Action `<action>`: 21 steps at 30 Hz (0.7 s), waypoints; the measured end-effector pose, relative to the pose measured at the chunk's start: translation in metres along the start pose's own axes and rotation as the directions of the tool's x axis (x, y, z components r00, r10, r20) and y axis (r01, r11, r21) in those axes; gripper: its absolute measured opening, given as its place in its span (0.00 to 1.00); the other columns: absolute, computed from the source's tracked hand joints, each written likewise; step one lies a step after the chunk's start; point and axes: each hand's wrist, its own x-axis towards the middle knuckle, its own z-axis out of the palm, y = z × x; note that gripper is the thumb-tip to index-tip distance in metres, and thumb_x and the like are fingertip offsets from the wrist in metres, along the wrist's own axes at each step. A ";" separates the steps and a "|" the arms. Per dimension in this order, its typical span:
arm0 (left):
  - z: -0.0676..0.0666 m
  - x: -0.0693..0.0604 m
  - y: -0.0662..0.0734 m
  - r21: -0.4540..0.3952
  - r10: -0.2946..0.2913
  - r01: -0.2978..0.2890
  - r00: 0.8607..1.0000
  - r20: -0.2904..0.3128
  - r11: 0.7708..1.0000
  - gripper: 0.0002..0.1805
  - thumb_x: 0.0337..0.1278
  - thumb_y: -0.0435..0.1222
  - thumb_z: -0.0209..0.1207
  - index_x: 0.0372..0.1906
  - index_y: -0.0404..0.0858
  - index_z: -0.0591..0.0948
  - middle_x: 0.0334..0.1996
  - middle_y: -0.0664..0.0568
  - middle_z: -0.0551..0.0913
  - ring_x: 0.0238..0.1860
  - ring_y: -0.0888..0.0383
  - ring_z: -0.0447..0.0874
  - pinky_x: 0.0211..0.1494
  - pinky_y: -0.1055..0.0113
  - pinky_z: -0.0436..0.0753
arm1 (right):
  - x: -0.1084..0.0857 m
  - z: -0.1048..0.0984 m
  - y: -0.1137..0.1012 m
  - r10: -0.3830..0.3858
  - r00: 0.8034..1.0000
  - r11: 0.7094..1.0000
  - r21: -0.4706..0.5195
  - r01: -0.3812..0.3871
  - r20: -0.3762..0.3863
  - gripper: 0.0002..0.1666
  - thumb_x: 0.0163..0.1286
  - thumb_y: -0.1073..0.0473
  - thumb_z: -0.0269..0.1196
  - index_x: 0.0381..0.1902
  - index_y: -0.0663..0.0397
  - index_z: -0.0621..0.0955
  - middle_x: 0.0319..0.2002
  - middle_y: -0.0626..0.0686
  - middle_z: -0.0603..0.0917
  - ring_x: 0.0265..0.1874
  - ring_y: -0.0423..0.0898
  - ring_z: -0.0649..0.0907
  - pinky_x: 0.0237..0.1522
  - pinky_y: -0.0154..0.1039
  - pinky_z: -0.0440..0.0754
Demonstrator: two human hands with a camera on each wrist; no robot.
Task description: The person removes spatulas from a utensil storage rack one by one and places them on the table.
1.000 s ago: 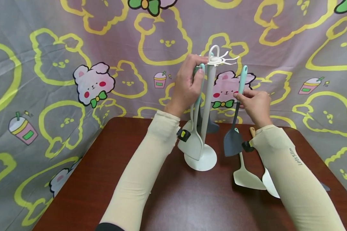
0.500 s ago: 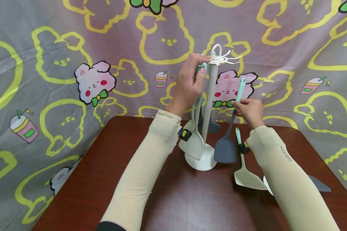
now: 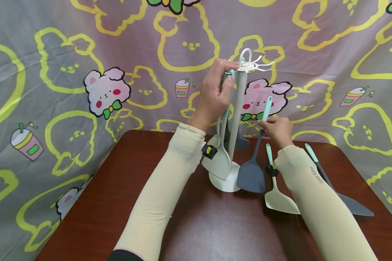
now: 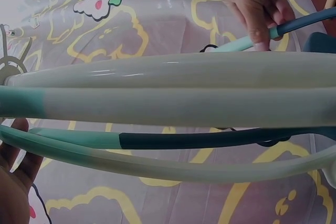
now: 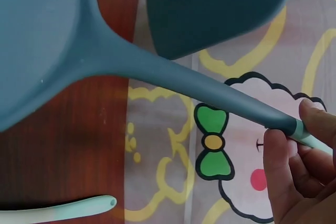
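Note:
In the head view, a white utensil stand (image 3: 237, 116) with hooks round its top stands upright on the table. My left hand (image 3: 212, 92) is at the top of the stand, its thumb and fingers round the mint handle end of a hanging cream spatula (image 3: 220, 163). My right hand (image 3: 277, 131) pinches a blue-grey spatula (image 3: 251, 177) low on its mint handle, to the right of the pole. That spatula hangs blade down, apart from the hooks. In the right wrist view, thumb and fingertips meet where the mint handle (image 5: 310, 141) joins the dark shaft.
Another dark blue-grey utensil (image 3: 242, 142) hangs behind the pole. On the brown table (image 3: 143, 203), a cream spatula (image 3: 281, 201) and a grey spatula (image 3: 356, 204) lie at the right, partly behind my right forearm. A patterned cloth (image 3: 134, 43) hangs behind the table.
My right hand has moved left and down with the blue-grey spatula, bringing its blade beside the stand's base. My left hand stays at the top of the stand.

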 end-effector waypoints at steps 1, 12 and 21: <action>0.000 0.000 0.000 -0.001 -0.002 0.002 1.000 0.000 1.000 0.16 0.63 0.30 0.43 0.50 0.29 0.77 0.53 0.39 0.79 0.57 0.50 0.77 0.63 0.73 0.72 | 0.000 0.001 0.001 -0.001 1.000 1.000 0.007 0.001 0.011 0.25 0.64 0.46 0.68 0.51 0.60 0.86 0.16 0.36 0.81 0.19 0.32 0.80 0.23 0.28 0.76; -0.001 0.000 0.000 -0.016 -0.012 0.012 1.000 -0.007 1.000 0.16 0.62 0.29 0.43 0.49 0.28 0.77 0.52 0.39 0.79 0.58 0.50 0.78 0.61 0.72 0.73 | -0.005 0.016 0.007 0.004 0.998 1.000 -0.017 -0.003 0.060 0.25 0.66 0.47 0.67 0.50 0.62 0.86 0.25 0.51 0.88 0.17 0.33 0.83 0.23 0.26 0.79; 0.000 0.000 -0.001 -0.024 0.003 -0.003 1.000 -0.001 1.000 0.16 0.63 0.29 0.44 0.50 0.28 0.77 0.52 0.38 0.79 0.59 0.49 0.77 0.64 0.72 0.72 | -0.005 0.027 0.017 0.050 0.994 0.998 -0.039 -0.046 0.099 0.24 0.65 0.46 0.68 0.48 0.60 0.87 0.26 0.51 0.86 0.25 0.44 0.88 0.28 0.32 0.82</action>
